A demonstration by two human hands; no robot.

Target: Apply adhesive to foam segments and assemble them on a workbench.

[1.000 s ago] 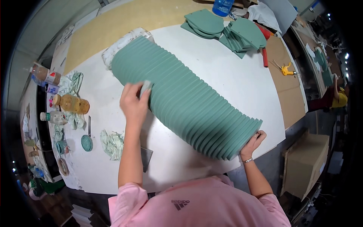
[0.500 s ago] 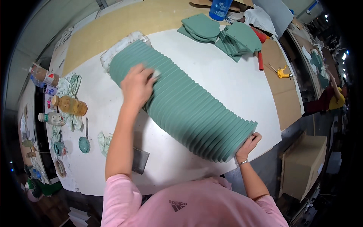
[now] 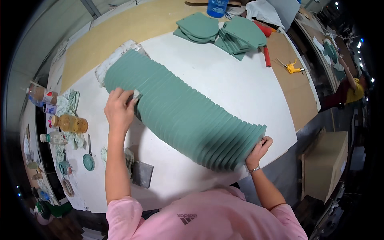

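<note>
Watching remotely, I am seeing green panels [image 3: 180, 106] in a row on the table [image 3: 176, 180], ten o'clock to four. At nine, the left hand [image 3: 120, 107] is pinching a pale block [image 3: 137, 94] at their edges. The right hand [image 3: 259, 153] is touching the end panel [image 3: 257, 140]; I cannot tell its grip. A grey slab [image 3: 142, 174] is lying at seven.
</note>
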